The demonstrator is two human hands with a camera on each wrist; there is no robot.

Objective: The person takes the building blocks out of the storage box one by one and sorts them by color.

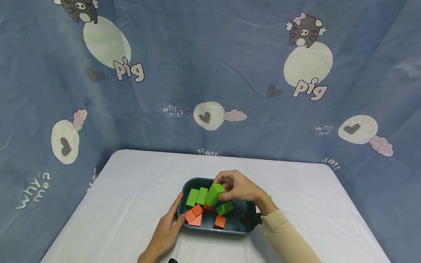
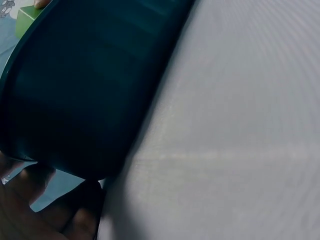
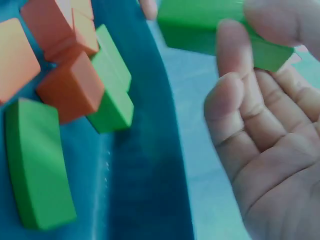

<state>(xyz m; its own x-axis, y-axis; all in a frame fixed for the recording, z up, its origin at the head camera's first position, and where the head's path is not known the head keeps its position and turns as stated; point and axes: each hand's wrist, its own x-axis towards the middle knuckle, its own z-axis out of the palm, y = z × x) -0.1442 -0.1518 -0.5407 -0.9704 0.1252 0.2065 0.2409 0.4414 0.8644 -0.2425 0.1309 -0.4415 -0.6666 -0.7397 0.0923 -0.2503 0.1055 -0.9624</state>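
Observation:
My right hand (image 1: 241, 186) pinches a green rectangular block (image 1: 213, 194) between thumb and fingers, raised over the dark teal tray (image 1: 230, 231). In the right wrist view the held green block (image 3: 200, 30) appears beyond the tray's side. My left hand (image 1: 166, 230) rests against the tray's left end, thumb and fingers spread along its outside; in the left wrist view its fingers (image 2: 30, 182) touch the tray wall (image 2: 75, 100). Two green blocks (image 1: 192, 197) stand at the tray's left, with several orange blocks (image 1: 195, 220) in front. A curved green block (image 1: 225, 208) lies near the middle.
A single orange block (image 1: 220, 221) sits near the tray's front wall. Part of a green piece (image 1: 270, 197) shows behind my right wrist. White cloth (image 1: 131, 197) covers the table, and a blue printed curtain (image 1: 184, 65) hangs behind it.

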